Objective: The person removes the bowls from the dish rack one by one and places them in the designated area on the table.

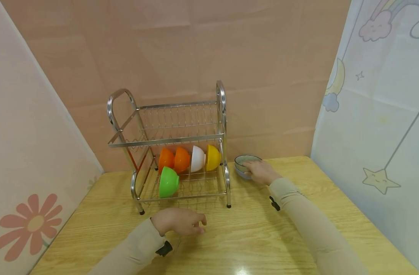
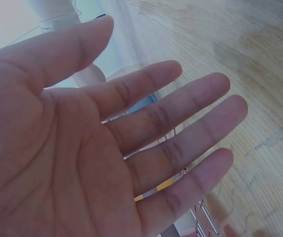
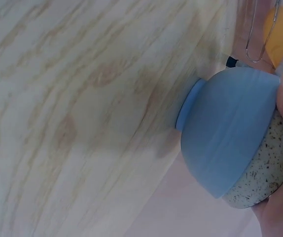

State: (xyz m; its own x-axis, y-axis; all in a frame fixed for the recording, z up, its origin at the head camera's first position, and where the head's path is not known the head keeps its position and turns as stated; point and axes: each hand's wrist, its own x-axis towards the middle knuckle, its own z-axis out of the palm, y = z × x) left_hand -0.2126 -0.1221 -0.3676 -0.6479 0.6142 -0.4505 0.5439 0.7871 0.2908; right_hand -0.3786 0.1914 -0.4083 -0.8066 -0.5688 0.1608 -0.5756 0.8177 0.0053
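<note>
Right of the dish rack, a speckled bowl [image 3: 265,168] with a dark rim sits nested in a light blue bowl [image 3: 230,123] on the table. My right hand [image 1: 261,172] grips the speckled bowl by its rim, with fingers reaching inside in the head view. The right wrist view shows the blue bowl's foot against the wood. In front of the rack my left hand [image 1: 183,221] hovers over the table, holding nothing. Its fingers are spread and nearly straight in the left wrist view.
A two-tier metal dish rack [image 1: 224,103] stands at the back. On its lower tier are two orange bowls [image 1: 181,159], a white bowl [image 1: 197,158] and a yellow bowl [image 1: 212,157], with a green bowl [image 1: 169,182] in front. Fabric walls surround the wooden table [image 1: 264,236].
</note>
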